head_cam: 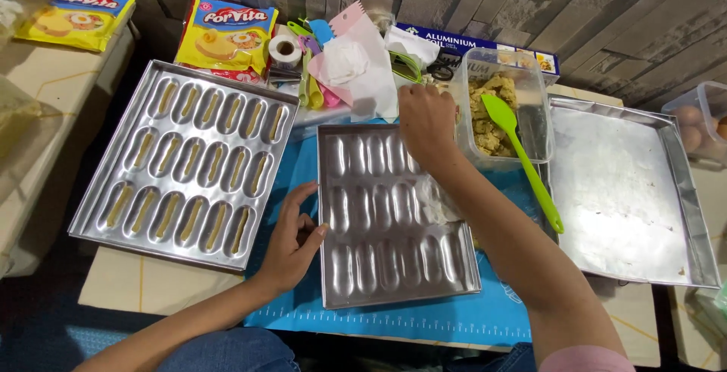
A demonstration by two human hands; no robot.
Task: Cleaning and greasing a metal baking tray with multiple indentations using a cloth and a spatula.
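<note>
Clear plastic tub (530, 76) at two o'clock, holding crumbly yellow-brown dough (485, 118), with one lime-green silicone spatula (522, 156) leaning inside, handle slanting out toward four o'clock. Centre: one empty oval-cavity mould tray (394, 266), lying on a blue measuring mat (424, 319); a scrap of crumpled clear plastic (438, 201) resting on its right side. Left hand (291, 243) at seven o'clock, fingers loosely spread, fingertips pressed against that tray's left rim, gripping nothing. Right hand (425, 122) at twelve o'clock, over the tray's upper right corner just beside the tub, fingers curled downward; cannot tell whether anything pinched beneath them.

At ten o'clock, a second mould tray (185, 164), three rows of cavities, each holding a thin strip of pale dough. At three o'clock, one flat rectangular baking tray (628, 190), bare metal. Mould trays: two; flat tray: one.

Along the far edge: two yellow packets (227, 35), the other (76, 16) at eleven o'clock; one roll of tape (285, 50); a pink scraper (348, 17); a long blue foil box (469, 42). At far right, another clear tub of eggs (700, 122), only partly seen.
</note>
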